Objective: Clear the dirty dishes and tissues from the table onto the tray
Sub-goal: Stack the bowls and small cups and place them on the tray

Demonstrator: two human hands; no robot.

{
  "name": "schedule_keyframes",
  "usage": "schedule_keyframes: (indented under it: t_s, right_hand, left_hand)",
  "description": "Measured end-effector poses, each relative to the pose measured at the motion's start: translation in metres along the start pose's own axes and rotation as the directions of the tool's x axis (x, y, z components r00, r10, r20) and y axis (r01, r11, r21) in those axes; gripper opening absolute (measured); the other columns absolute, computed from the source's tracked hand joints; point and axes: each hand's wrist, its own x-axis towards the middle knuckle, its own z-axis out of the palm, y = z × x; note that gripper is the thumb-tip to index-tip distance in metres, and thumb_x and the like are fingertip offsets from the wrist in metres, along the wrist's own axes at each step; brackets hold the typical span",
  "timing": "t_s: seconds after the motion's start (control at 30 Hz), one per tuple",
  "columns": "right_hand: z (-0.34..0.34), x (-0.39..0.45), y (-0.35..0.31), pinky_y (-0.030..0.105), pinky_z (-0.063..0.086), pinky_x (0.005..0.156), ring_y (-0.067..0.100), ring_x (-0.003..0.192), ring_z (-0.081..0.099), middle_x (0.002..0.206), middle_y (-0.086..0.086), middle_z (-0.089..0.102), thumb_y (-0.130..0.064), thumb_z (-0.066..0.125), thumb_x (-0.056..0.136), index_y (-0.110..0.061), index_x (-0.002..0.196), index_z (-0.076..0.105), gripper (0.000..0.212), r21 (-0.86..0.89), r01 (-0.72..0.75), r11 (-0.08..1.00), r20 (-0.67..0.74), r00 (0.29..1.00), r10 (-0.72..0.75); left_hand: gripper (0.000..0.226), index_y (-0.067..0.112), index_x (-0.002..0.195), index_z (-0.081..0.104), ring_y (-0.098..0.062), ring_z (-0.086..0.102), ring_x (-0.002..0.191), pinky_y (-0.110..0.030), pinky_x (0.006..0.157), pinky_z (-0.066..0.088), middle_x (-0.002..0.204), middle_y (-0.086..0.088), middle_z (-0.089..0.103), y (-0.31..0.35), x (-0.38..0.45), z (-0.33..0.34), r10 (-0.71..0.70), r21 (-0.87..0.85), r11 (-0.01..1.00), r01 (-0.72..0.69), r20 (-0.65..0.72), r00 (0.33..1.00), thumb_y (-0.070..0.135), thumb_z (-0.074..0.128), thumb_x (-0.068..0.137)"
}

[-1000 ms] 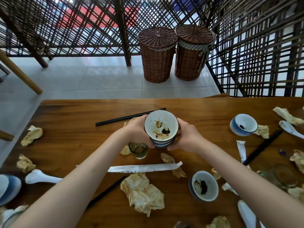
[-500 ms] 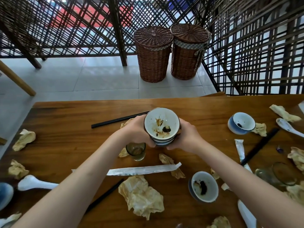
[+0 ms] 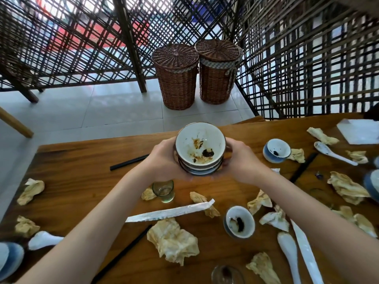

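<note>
A: Start at the left edge?
B: A crumpled tissue (image 3: 30, 191), another below it (image 3: 26, 226), then a white spoon (image 3: 44, 240) beside a blue bowl (image 3: 11, 258), all on the wooden table (image 3: 86, 173).
A: And the hands?
B: The left hand (image 3: 162, 160) and right hand (image 3: 241, 160) curl round a stack of dirty bowls (image 3: 200, 149), held above the table, tilted toward the camera.
A: Under it?
B: A small glass (image 3: 164, 190), a long paper wrapper (image 3: 170, 212), a big stained tissue (image 3: 173, 241).
A: Further right?
B: A sauce-smeared small bowl (image 3: 239, 221), another bowl (image 3: 276, 150) near the far edge, a spoon (image 3: 333, 152), black chopsticks (image 3: 303, 167). Two wicker baskets (image 3: 194, 75) stand on the floor beyond.
</note>
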Motion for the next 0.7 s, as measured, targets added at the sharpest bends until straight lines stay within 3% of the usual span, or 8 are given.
schedule_keyframes:
  t_s: [0.23, 0.37, 0.53, 0.7]
  right_hand:
    - [-0.025, -0.050, -0.012, 0.038, 0.055, 0.084, 0.007, 0.107, 0.056, 0.105, -0.019, 0.063, -0.025, 0.091, 0.038, -0.035, 0.119, 0.054, 0.090, 0.020, 0.003, 1.000, -0.037, 0.999, -0.002]
    - [-0.038, -0.087, -0.011, 0.039, 0.055, 0.085, 0.007, 0.103, 0.058, 0.103, -0.021, 0.061, -0.021, 0.092, 0.037, -0.035, 0.114, 0.054, 0.087, 0.018, -0.044, 0.999, -0.068, 0.997, 0.045]
    - [-0.064, -0.138, 0.000, 0.040, 0.055, 0.084, 0.009, 0.105, 0.057, 0.109, -0.016, 0.063, -0.016, 0.093, 0.042, -0.025, 0.119, 0.057, 0.085, 0.033, -0.062, 0.998, -0.087, 0.994, 0.064]
    - [-0.095, -0.177, 0.019, 0.040, 0.053, 0.088, 0.010, 0.105, 0.058, 0.109, -0.015, 0.064, -0.022, 0.091, 0.043, -0.032, 0.111, 0.055, 0.077, 0.014, -0.058, 0.998, -0.101, 0.993, 0.059]
  left_hand:
    - [0.089, 0.024, 0.124, 0.055, -0.014, 0.055, 0.112, -0.045, 0.099, 0.045, 0.115, 0.010, 0.063, 0.030, -0.030, 0.008, 0.086, -0.028, 0.996, -0.085, 0.011, 0.996, 0.018, 0.093, 0.044]
    - [0.078, 0.042, 0.106, 0.055, -0.011, 0.057, 0.109, -0.043, 0.099, 0.045, 0.108, 0.015, 0.064, 0.050, -0.048, 0.023, 0.112, -0.028, 0.994, -0.110, 0.071, 0.991, 0.019, 0.094, 0.042]
    - [0.085, 0.022, 0.120, 0.057, -0.017, 0.056, 0.113, -0.046, 0.098, 0.045, 0.114, 0.007, 0.064, 0.081, -0.068, 0.054, 0.175, -0.032, 0.985, -0.172, 0.141, 0.974, 0.020, 0.092, 0.043]
    - [0.085, 0.027, 0.118, 0.056, -0.016, 0.056, 0.113, -0.045, 0.099, 0.045, 0.113, 0.010, 0.064, 0.111, -0.082, 0.092, 0.173, -0.015, 0.985, -0.173, 0.155, 0.973, 0.030, 0.087, 0.039]
